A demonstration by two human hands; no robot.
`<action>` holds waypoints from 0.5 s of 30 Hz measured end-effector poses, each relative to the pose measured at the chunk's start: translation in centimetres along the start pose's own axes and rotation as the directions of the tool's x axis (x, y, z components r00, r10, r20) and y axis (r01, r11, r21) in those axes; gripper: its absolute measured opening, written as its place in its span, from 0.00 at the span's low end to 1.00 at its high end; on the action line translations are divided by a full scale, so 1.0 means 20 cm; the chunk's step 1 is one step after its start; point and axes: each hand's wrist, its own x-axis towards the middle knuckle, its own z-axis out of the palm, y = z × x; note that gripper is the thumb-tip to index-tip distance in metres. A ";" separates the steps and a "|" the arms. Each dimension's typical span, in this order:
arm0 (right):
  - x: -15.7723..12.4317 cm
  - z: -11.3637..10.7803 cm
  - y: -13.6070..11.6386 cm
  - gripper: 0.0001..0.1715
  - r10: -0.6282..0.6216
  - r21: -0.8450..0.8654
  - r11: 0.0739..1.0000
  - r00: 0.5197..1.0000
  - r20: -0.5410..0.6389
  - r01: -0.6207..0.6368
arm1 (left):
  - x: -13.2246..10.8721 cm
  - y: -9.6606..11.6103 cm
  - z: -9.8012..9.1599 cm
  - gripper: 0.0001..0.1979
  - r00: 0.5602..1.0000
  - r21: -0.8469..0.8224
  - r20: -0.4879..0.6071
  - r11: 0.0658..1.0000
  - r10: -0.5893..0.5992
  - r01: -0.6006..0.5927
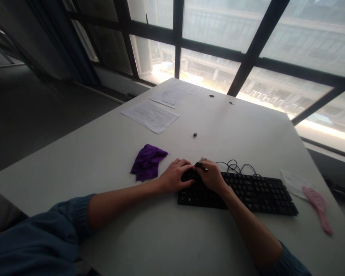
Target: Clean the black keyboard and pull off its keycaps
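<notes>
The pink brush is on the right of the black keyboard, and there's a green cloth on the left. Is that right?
Not quite: the cloth is purple, not green, as the head view shows. It is on the left, and the pink brush is on the right of the black keyboard.

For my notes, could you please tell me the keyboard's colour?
The keyboard is black, best seen in the head view.
</notes>
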 end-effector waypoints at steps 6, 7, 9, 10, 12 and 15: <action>0.01 0.00 0.00 0.13 0.010 -0.011 1.000 1.000 -0.009 -0.010 | 0.00 0.00 0.00 0.23 1.000 -0.004 0.005 1.000 -0.004 0.004; 0.01 0.00 0.00 0.13 0.012 -0.012 1.000 1.000 -0.012 -0.012 | 0.00 0.00 0.00 0.23 1.000 -0.001 0.006 1.000 -0.005 0.005; 0.01 0.00 0.00 0.13 0.019 -0.009 1.000 1.000 -0.015 -0.019 | 0.00 0.00 0.00 0.24 1.000 0.005 0.006 1.000 -0.007 0.007; 0.01 0.00 0.00 0.13 0.022 -0.008 1.000 1.000 -0.018 -0.022 | 0.00 -0.01 0.00 0.24 1.000 0.008 0.007 1.000 -0.008 0.008; 0.01 0.00 0.00 0.13 0.023 -0.008 1.000 1.000 -0.013 -0.023 | 0.00 -0.01 0.01 0.24 1.000 0.011 0.003 1.000 -0.008 0.008; 0.01 0.00 0.00 0.13 0.017 0.000 1.000 1.000 0.004 -0.017 | 0.00 -0.02 0.01 0.23 1.000 0.013 0.003 1.000 0.000 0.000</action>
